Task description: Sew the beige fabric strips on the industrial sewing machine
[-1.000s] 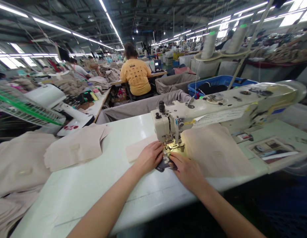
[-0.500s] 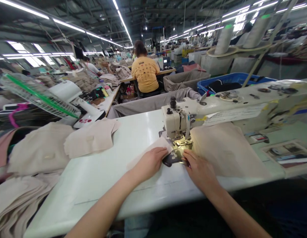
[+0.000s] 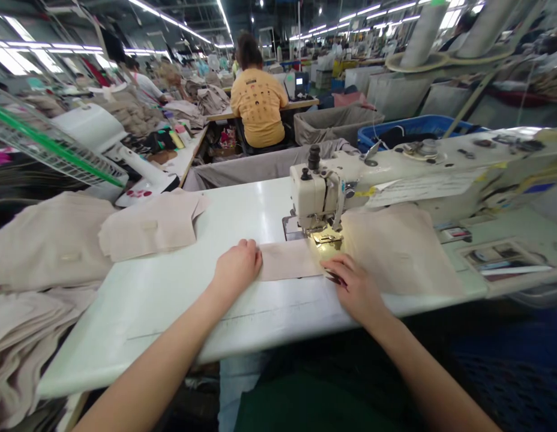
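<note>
A narrow beige fabric strip (image 3: 287, 261) lies flat on the white table, its right end beside the lit needle plate of the sewing machine (image 3: 312, 198). My left hand (image 3: 237, 268) is closed with bent fingers on the strip's left end. At the right end, the fingertips of my right hand (image 3: 356, 289) touch the cloth. That hand is closed around a small dark pointed tool (image 3: 335, 276), which looks like thread snips, mostly hidden by the fingers. A larger beige fabric panel (image 3: 395, 252) lies just right of the needle area, under the machine arm.
Beige fabric pieces (image 3: 147, 227) lie at the table's left, beside a larger stack (image 3: 48, 243). A white fan (image 3: 138, 171) stands behind them. Past the table are a cloth-lined bin (image 3: 251, 173), a blue basket (image 3: 409, 131) and a seated person in yellow (image 3: 259, 108).
My left hand has moved left, drawing the strip out straight beside the needle plate. My right hand stays near the needle with the dark tool. The view has shifted slightly.
</note>
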Available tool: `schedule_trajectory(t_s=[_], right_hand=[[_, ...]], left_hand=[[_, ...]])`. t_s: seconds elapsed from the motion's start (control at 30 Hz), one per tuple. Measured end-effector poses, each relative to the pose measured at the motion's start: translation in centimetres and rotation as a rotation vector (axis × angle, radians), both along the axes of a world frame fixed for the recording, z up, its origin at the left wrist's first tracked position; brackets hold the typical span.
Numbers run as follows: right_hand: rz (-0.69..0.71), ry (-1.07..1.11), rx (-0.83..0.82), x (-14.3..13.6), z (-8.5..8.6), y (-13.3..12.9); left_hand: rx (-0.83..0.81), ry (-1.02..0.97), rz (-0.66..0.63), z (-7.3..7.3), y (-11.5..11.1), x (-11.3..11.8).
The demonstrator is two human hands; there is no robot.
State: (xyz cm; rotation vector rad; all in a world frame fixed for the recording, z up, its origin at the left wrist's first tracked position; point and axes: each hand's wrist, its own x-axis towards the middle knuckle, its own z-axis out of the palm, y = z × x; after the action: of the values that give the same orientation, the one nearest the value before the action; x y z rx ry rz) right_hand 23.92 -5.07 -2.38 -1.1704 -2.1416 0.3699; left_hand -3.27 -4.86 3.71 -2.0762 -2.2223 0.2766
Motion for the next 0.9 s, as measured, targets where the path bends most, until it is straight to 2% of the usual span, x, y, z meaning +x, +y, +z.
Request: schedule_trajectory(t_s=[0.27,0.33,0.37,0.5,0.53,0.67,0.9], right_hand=[[0.087,-0.200,-0.118,-0.2,1.0,0.4],[0.090,-0.260,-0.132,-0.2,1.3,0.4],[0.093,-0.277,-0.131,-0.2,1.4,0.4],[0.139,-0.307,-0.084,-0.3,1.6,0.0],[0.150,-0.312,-0.067,-0.3,1.5,-0.2],[0.145,-0.314,-0.020,-0.5,0.7,-0.9],[0.094,-0.298,-0.063,-1.1,0.5,-0.8]], left_hand=[[-0.002,0.011,0.002,0.6,-0.4,-0.1],[0.040,0.007,-0.046,0.5,-0.4,0.6],[0.063,-0.011,-0.122,0.3,-0.4,1.1],[0.113,-0.180,-0.621,-1.3,-0.3,4.5],[0.140,-0.217,-0.643,-1.8,-0.3,5.4],[0.179,-0.255,-0.569,-3.0,-0.2,7.5],[0.189,-0.261,-0.577,-2.7,0.3,7.1]])
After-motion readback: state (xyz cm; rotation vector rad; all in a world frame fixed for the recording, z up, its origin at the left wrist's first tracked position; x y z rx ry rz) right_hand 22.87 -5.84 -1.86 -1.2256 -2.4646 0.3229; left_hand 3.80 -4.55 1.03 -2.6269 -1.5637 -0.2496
